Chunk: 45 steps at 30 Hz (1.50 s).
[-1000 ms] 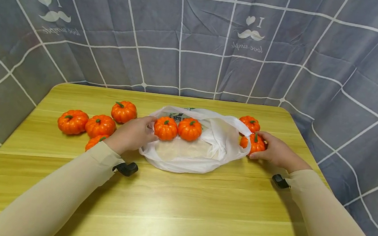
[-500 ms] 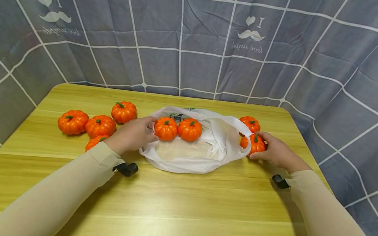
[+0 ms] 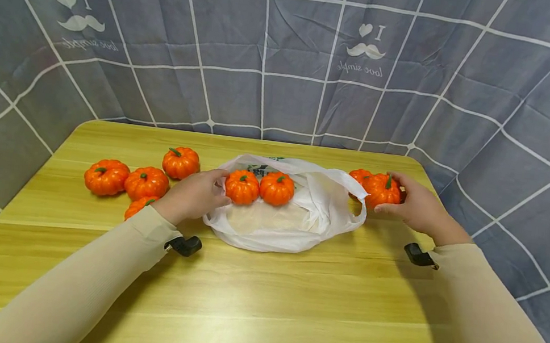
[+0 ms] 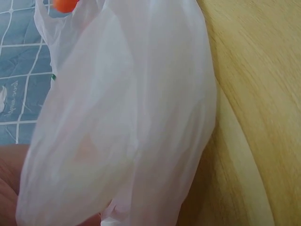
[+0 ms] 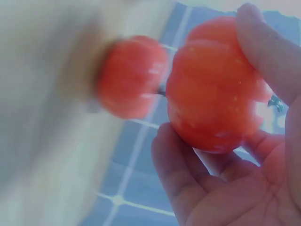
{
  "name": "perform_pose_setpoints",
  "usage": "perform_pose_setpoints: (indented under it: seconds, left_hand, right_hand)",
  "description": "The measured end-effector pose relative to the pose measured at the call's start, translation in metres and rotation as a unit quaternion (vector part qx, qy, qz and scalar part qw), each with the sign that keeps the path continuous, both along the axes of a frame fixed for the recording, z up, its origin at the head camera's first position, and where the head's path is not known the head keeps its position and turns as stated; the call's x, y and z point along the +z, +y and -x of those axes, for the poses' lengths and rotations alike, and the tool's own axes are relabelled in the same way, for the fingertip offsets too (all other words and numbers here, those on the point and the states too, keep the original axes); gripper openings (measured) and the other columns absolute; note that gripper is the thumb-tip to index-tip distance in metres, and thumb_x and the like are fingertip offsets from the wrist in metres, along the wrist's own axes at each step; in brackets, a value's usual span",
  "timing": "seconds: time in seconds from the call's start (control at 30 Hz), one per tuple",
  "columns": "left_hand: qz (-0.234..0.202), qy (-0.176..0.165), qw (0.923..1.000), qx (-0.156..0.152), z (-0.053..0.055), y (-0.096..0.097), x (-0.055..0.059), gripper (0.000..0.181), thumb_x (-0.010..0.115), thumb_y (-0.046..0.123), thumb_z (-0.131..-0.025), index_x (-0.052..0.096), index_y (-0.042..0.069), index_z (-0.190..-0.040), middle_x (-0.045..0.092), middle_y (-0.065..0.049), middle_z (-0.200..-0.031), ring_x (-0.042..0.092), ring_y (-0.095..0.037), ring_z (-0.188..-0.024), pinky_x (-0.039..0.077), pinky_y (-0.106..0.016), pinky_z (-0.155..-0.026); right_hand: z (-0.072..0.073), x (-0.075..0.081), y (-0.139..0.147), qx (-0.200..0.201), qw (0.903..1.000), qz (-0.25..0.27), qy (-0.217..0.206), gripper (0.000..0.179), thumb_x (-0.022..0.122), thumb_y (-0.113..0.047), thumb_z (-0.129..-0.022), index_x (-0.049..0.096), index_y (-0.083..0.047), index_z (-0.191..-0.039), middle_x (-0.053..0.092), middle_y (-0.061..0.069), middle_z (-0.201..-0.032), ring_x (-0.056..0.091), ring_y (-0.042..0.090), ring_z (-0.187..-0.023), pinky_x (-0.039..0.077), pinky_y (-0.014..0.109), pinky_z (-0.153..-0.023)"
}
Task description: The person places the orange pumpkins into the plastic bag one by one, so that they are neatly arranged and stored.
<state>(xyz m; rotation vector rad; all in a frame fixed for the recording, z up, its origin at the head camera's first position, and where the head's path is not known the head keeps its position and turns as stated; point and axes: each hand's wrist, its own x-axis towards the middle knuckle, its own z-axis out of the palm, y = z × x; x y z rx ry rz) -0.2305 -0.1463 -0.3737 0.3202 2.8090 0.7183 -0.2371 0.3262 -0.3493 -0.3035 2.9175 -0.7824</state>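
Observation:
A white plastic bag [image 3: 293, 236] lies with its mouth spread on the wooden table, green print showing inside. Two small orange pumpkins [image 3: 277, 188] show side by side in its opening. My left hand [image 3: 196, 193] grips the bag's left edge, right beside the nearer pumpkin [image 3: 241, 187]; in the left wrist view the bag's wall [image 4: 141, 103] hides most of the fingers. Off the bag's right handle, my right hand [image 3: 417, 209] holds another pumpkin [image 5: 216, 84], thumb on one side and fingers on the other. One more pumpkin [image 5: 134, 76] sits behind it.
At the left of the table [image 3: 258, 307] stand several more pumpkins [image 3: 106, 177], one partly hidden by my left forearm. A grey checked curtain [image 3: 294, 54] hangs behind the table and along both sides. The bag's right handle loop [image 3: 358, 213] sticks out toward my right hand.
My right hand has raised its pumpkin from beside the bag's handle and moved back and to the right. The left hand and the bag have stayed put.

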Motion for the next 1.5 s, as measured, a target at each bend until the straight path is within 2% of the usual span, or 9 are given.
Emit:
perform_pose_setpoints:
  seconds: [0.23,0.33,0.43,0.6,0.73,0.87,1.07,1.27,1.5]
  left_hand:
    - [-0.004,0.002,1.0,-0.004,0.0,-0.001,0.0,0.071,0.07,0.033,-0.099,0.043,0.008,-0.159,0.067,-0.016,-0.139,0.066,-0.022,-0.089,0.055,-0.032,-0.074]
    - [-0.003,0.002,1.0,-0.004,0.0,-0.001,-0.001,0.07,0.071,0.033,-0.099,0.044,0.008,-0.159,0.067,-0.015,-0.139,0.066,-0.023,-0.091,0.056,-0.032,-0.076]
    - [-0.004,0.002,1.0,-0.004,0.0,-0.001,-0.001,0.07,0.071,0.033,-0.099,0.044,0.007,-0.159,0.067,-0.015,-0.139,0.066,-0.023,-0.093,0.056,-0.032,-0.076]
    - [-0.005,0.004,1.0,-0.003,0.0,-0.001,-0.002,0.071,0.071,0.033,-0.099,0.043,0.008,-0.159,0.067,-0.014,-0.139,0.066,-0.023,-0.091,0.055,-0.032,-0.076]
    - [-0.004,0.005,1.0,-0.001,-0.001,0.0,-0.001,0.072,0.071,0.034,-0.098,0.043,0.009,-0.159,0.068,-0.014,-0.138,0.066,-0.024,-0.093,0.056,-0.034,-0.079]
    - [-0.005,0.007,1.0,-0.002,-0.002,0.0,0.0,0.071,0.071,0.034,-0.099,0.044,0.009,-0.159,0.068,-0.015,-0.138,0.066,-0.025,-0.097,0.056,-0.036,-0.082]
    - [-0.008,0.005,1.0,-0.002,-0.001,0.0,0.0,0.071,0.071,0.033,-0.099,0.043,0.009,-0.16,0.067,-0.015,-0.139,0.065,-0.025,-0.097,0.055,-0.035,-0.081]
    - [-0.005,0.008,0.9999,-0.004,0.0,0.001,-0.001,0.072,0.07,0.034,-0.099,0.043,0.01,-0.16,0.067,-0.015,-0.137,0.065,-0.025,-0.095,0.054,-0.036,-0.082]
    - [-0.012,0.002,0.9999,-0.002,0.0,0.003,0.0,0.073,0.071,0.033,-0.098,0.041,0.013,-0.162,0.067,-0.013,-0.134,0.065,-0.023,-0.085,0.053,-0.033,-0.074]
  right_hand:
    - [-0.008,0.045,-0.027,-0.018,0.9985,0.036,0.038,0.097,0.085,-0.033,-0.091,0.028,-0.009,-0.166,0.053,0.025,-0.148,0.061,0.044,-0.12,0.053,0.058,-0.102]
    - [-0.014,0.059,-0.048,-0.002,0.9971,0.057,0.052,0.094,0.086,-0.026,-0.09,0.03,-0.011,-0.165,0.055,0.022,-0.146,0.061,0.041,-0.119,0.052,0.057,-0.102]
    - [-0.018,0.063,-0.069,0.034,0.9949,0.075,0.059,0.092,0.088,-0.019,-0.087,0.035,-0.009,-0.162,0.057,0.02,-0.143,0.062,0.038,-0.119,0.052,0.055,-0.104]
    - [-0.018,0.056,-0.102,0.1,0.9901,0.091,0.038,0.093,0.089,-0.013,-0.085,0.035,-0.005,-0.161,0.057,0.02,-0.146,0.06,0.036,-0.127,0.052,0.055,-0.109]
    - [-0.012,0.042,-0.122,0.14,0.9882,0.059,0.022,0.094,0.09,-0.017,-0.084,0.038,-0.003,-0.16,0.053,0.018,-0.152,0.056,0.036,-0.133,0.049,0.054,-0.113]
    - [-0.004,0.026,-0.133,0.158,0.9874,0.011,0.004,0.097,0.091,-0.023,-0.083,0.037,-0.005,-0.161,0.047,0.017,-0.16,0.049,0.038,-0.144,0.042,0.056,-0.12]
    - [0.009,0.008,-0.135,0.152,0.9877,-0.036,-0.01,0.101,0.092,-0.026,-0.082,0.035,-0.007,-0.163,0.045,0.019,-0.162,0.046,0.039,-0.147,0.037,0.055,-0.124]
    - [0.019,-0.003,-0.131,0.133,0.9899,-0.038,-0.03,0.101,0.092,-0.025,-0.082,0.035,-0.007,-0.163,0.043,0.019,-0.163,0.045,0.04,-0.148,0.036,0.056,-0.124]
    - [0.027,-0.01,-0.126,0.099,0.9931,-0.047,-0.043,0.1,0.088,-0.027,-0.084,0.031,-0.011,-0.166,0.036,0.019,-0.165,0.043,0.039,-0.148,0.037,0.058,-0.123]
